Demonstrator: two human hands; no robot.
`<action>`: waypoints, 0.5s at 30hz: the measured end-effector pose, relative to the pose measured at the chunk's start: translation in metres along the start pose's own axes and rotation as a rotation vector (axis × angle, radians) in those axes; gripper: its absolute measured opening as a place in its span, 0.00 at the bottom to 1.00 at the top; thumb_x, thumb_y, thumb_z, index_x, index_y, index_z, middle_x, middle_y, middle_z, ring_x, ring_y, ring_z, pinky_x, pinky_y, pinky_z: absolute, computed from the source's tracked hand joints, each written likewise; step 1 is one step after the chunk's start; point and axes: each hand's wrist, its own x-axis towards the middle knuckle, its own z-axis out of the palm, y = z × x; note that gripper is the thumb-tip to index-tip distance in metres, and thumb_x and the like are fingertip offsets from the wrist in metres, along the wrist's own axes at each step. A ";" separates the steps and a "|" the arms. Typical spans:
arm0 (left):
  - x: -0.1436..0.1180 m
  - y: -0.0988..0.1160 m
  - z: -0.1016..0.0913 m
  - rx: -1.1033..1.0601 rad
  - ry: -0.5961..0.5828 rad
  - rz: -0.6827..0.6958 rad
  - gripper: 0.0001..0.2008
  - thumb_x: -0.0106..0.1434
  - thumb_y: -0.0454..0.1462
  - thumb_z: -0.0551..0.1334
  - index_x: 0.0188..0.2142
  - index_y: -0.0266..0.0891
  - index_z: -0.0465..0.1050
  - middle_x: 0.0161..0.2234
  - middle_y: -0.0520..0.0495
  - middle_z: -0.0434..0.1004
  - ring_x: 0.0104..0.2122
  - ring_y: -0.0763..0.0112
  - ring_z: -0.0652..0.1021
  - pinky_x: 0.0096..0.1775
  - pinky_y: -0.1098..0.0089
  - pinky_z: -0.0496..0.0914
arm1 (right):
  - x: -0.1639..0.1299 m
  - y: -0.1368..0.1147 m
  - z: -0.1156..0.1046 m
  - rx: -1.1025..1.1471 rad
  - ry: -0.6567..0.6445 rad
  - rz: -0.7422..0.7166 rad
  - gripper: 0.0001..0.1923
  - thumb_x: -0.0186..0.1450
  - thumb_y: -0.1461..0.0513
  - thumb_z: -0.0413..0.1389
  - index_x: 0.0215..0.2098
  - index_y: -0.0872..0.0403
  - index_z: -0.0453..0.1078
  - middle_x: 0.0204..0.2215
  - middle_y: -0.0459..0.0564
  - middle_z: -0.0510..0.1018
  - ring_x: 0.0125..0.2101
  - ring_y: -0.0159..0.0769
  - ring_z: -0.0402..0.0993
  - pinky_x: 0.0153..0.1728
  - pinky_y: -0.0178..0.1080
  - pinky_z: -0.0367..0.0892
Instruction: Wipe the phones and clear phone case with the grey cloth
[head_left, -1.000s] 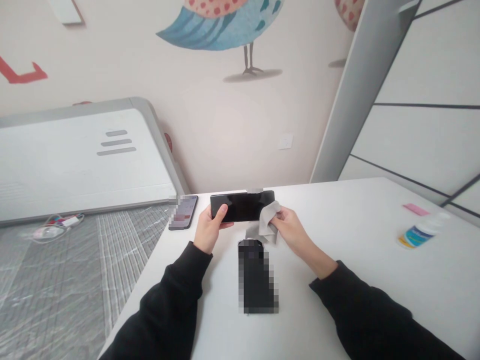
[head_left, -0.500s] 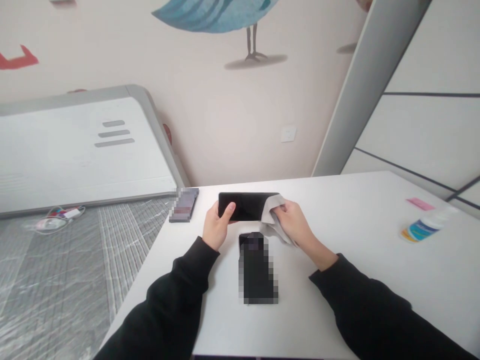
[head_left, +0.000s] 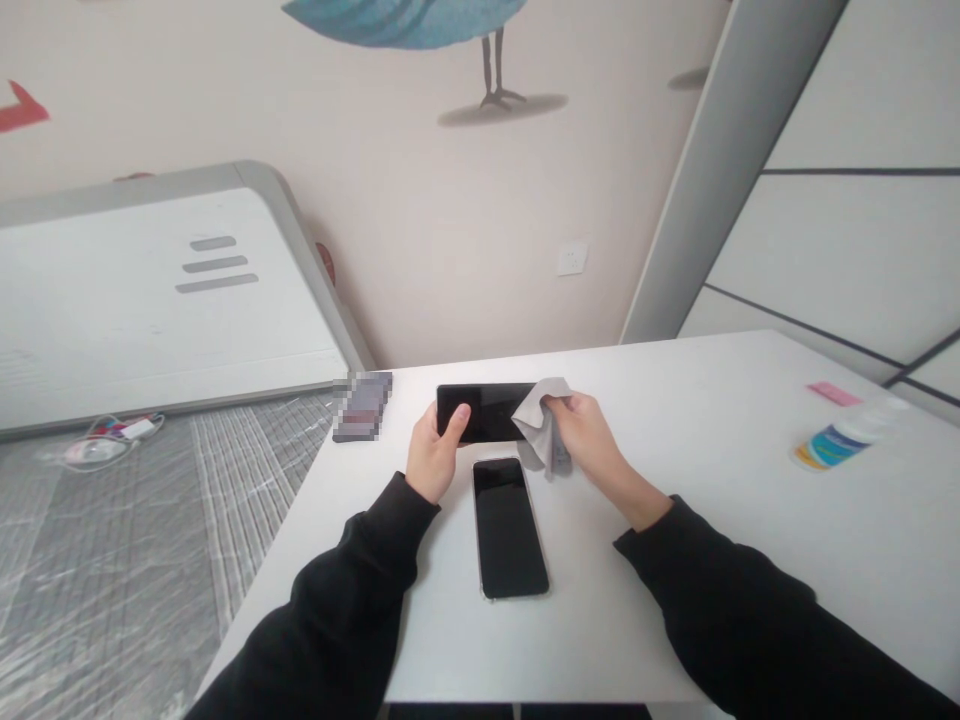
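The left hand (head_left: pixel 433 455) grips the left end of a black phone (head_left: pixel 484 410), held sideways with its screen toward the camera, thumb on the glass. The right hand (head_left: pixel 586 440) is closed on a grey cleaning cloth (head_left: pixel 538 425), pressing it against the phone's right end (that end is covered by the cloth). The phone is just above the far part of the white table (head_left: pixel 675 560).

A second dark phone (head_left: pixel 509 527) lies flat, screen up, just below the hands. A third, blurred device (head_left: pixel 362 406) sits near the table's far-left corner. A spray bottle (head_left: pixel 840 441) and a pink slip (head_left: pixel 832 392) lie well apart at right. Bare tabletop is open between the right sleeve and the bottle.
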 end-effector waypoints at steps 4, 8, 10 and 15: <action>0.003 -0.001 -0.002 -0.009 0.021 -0.003 0.34 0.57 0.63 0.66 0.47 0.36 0.75 0.42 0.40 0.82 0.41 0.54 0.83 0.35 0.61 0.81 | -0.004 -0.003 0.006 0.075 -0.056 0.002 0.13 0.53 0.52 0.66 0.31 0.51 0.75 0.31 0.50 0.84 0.33 0.43 0.79 0.34 0.40 0.72; 0.002 0.003 -0.002 0.015 0.015 0.029 0.31 0.57 0.61 0.67 0.44 0.36 0.77 0.38 0.42 0.83 0.39 0.55 0.83 0.37 0.60 0.80 | -0.004 -0.002 0.006 0.096 -0.049 0.025 0.13 0.51 0.54 0.67 0.30 0.51 0.75 0.30 0.49 0.83 0.31 0.42 0.78 0.34 0.40 0.71; 0.000 0.006 -0.001 0.033 0.006 0.059 0.28 0.57 0.60 0.68 0.40 0.36 0.79 0.37 0.43 0.83 0.40 0.55 0.82 0.43 0.58 0.79 | -0.001 0.000 0.002 0.084 -0.004 0.033 0.13 0.52 0.53 0.68 0.27 0.52 0.75 0.28 0.49 0.82 0.31 0.42 0.77 0.33 0.40 0.69; -0.001 0.008 -0.001 0.011 -0.002 0.080 0.30 0.60 0.57 0.68 0.51 0.37 0.78 0.49 0.40 0.82 0.50 0.53 0.80 0.52 0.58 0.76 | 0.002 0.004 0.001 0.153 -0.006 0.087 0.16 0.52 0.50 0.69 0.27 0.52 0.76 0.26 0.48 0.82 0.31 0.43 0.78 0.33 0.39 0.69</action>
